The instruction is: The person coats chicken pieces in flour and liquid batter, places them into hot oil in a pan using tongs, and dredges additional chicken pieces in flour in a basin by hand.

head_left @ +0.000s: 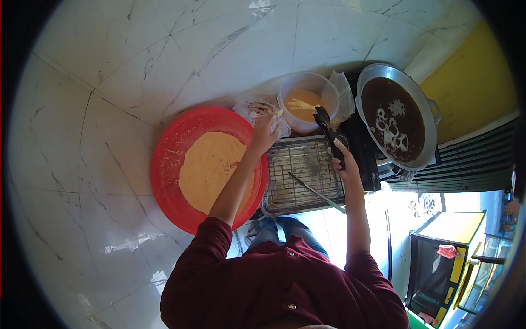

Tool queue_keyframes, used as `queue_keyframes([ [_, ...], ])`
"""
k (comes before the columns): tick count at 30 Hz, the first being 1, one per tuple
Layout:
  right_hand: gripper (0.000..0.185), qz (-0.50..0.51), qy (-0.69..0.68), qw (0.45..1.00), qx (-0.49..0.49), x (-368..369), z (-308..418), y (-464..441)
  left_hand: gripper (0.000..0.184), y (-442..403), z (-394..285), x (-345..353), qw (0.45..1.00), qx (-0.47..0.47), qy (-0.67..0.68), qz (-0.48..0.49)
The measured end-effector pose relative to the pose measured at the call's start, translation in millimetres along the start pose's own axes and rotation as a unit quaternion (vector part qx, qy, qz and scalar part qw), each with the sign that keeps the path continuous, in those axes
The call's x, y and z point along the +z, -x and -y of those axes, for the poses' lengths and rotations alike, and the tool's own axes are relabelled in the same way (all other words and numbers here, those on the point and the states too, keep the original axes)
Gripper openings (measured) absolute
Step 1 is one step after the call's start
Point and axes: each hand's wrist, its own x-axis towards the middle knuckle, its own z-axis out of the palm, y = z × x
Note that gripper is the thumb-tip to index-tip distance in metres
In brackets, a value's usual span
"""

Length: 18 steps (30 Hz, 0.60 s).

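Observation:
My left hand (264, 133) is over a clear plastic bag (257, 107) of pale food pieces, its fingers closed; a small pale bit shows at the fingertips, too small to name. Black tongs (327, 127) are gripped in my right hand (345, 160), their tips over the rim of a clear plastic tub (282, 97). Inside the tub is orange-yellow batter (310, 113) with a pale, finger-like piece (300, 103) in it. Beneath my left forearm stands a red basin (164, 159) of yellowish flour (211, 164).
A metal tray with a wire rack (287, 162) sits between my arms, a thin metal tool (312, 190) lying across it. At right, a large pan (365, 104) of dark oil (405, 129) holds pale foamy patches, on a black stove (361, 148). A yellow-framed glass cabinet (438, 263) stands lower right.

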Motion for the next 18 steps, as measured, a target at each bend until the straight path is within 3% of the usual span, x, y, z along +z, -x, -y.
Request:
queue_keyframes([
  [9,0.022,0.06,-0.092,0.993,0.042,-7,-1,-4,0.034,2,-4,-4,1.0,-0.008,-0.008,0.008],
  [15,0.022,0.059,-0.035,0.997,0.017,8,7,16,0.032,13,-9,-20,0.999,-0.035,0.014,0.01],
  [18,0.019,0.073,-0.012,0.997,0.03,16,8,26,0.031,41,-23,-43,0.998,-0.051,-0.001,-0.047],
])
